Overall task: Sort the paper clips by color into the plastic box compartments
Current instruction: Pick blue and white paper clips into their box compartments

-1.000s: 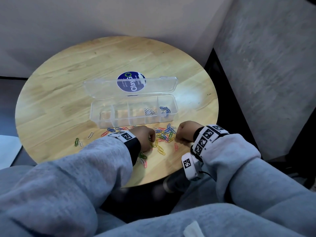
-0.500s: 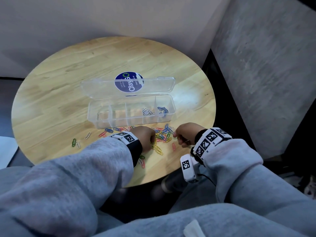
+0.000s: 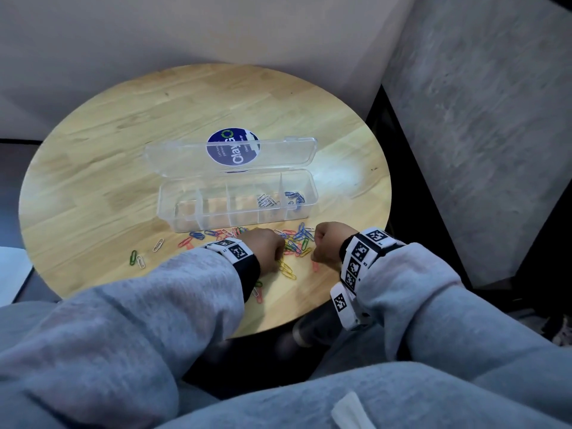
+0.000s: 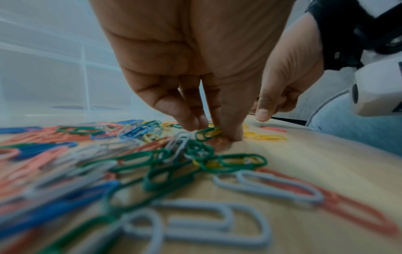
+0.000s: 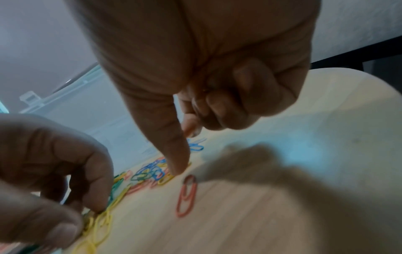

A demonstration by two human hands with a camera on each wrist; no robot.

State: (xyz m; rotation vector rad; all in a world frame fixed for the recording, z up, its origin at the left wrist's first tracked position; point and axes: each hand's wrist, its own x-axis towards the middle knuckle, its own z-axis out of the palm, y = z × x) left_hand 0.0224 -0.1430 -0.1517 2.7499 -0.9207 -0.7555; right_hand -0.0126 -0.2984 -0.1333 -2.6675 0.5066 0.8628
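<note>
A clear plastic box [image 3: 235, 216] lies with its lid [image 3: 185, 159] folded back. White clips [image 3: 267, 200] sit in the fourth compartment and blue clips [image 3: 295, 196] in the rightmost. A mixed pile of paper clips [image 3: 297, 239] lies in front of the box. My left hand [image 3: 280, 252] [image 4: 217, 134] reaches down into the pile and pinches yellow clips [image 5: 97, 223] beside green ones. My right hand [image 3: 318, 246] [image 5: 185, 149] is a fist with a speck of yellow inside. Its thumb tip presses the pile's edge near a lone red clip [image 5: 186, 197].
The round wooden table [image 3: 93, 181] ends just behind my wrists. Stray clips lie to the left: a green one [image 3: 133, 257] and a white one [image 3: 158, 244]. More clips lie under my left sleeve [image 3: 258, 294]. A grey wall stands to the right.
Both hands stay at the pile in front of the box. The right hand has shifted slightly toward the left hand.
</note>
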